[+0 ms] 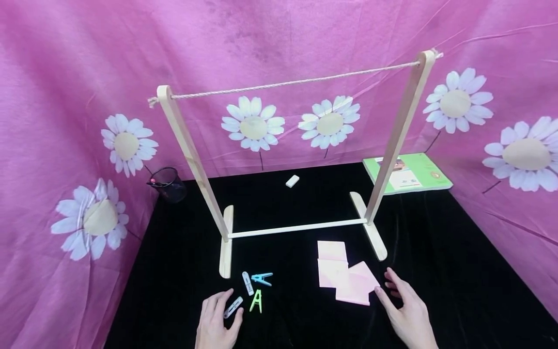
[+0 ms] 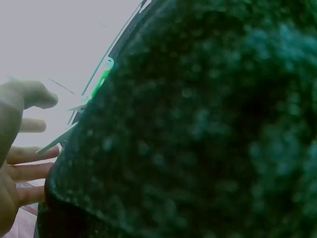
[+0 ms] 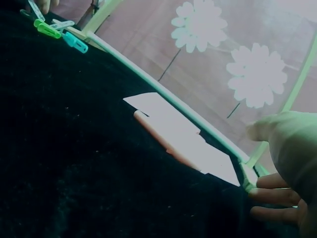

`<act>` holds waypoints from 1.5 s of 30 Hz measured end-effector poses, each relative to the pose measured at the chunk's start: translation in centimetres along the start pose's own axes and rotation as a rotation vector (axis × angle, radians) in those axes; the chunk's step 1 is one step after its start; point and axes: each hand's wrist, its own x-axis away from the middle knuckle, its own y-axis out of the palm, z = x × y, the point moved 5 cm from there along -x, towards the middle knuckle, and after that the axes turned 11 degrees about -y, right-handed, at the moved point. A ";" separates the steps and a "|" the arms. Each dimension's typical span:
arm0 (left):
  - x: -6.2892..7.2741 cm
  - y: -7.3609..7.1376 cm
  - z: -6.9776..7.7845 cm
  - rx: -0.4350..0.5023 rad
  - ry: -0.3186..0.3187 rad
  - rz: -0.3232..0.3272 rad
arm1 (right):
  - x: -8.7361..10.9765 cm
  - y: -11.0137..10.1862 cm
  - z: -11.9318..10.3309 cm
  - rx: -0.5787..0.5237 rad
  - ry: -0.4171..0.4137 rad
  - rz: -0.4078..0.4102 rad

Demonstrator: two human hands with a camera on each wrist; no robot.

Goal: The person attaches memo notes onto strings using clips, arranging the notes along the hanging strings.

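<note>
My left hand is at the front left, thumb and fingers spread on either side of a pale grey clothespin; whether they touch it I cannot tell. Close by lie a second grey clothespin, a blue clothespin and a green clothespin. Several overlapping pale pink paper notes lie on the black cloth to the right. Beside their right corner is my right hand, thumb and fingers apart, holding nothing. In the right wrist view the notes lie left of that hand.
Behind the notes stands a wooden frame with a rope strung between its post tops. A white eraser-like block sits behind its lower bar. At the back are a black mesh cup and a green book.
</note>
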 end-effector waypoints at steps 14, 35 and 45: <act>0.6 0.2 -0.5 -0.023 0.103 -0.031 | 0.1 1.4 1.4 0.097 0.091 -0.015; 0.1 0.2 -0.9 -0.070 -0.048 -0.071 | 0.2 1.5 1.5 -0.090 0.211 0.047; -0.2 -0.1 -1.2 -0.061 -0.013 -0.091 | -1.1 0.1 1.0 -0.217 0.353 0.035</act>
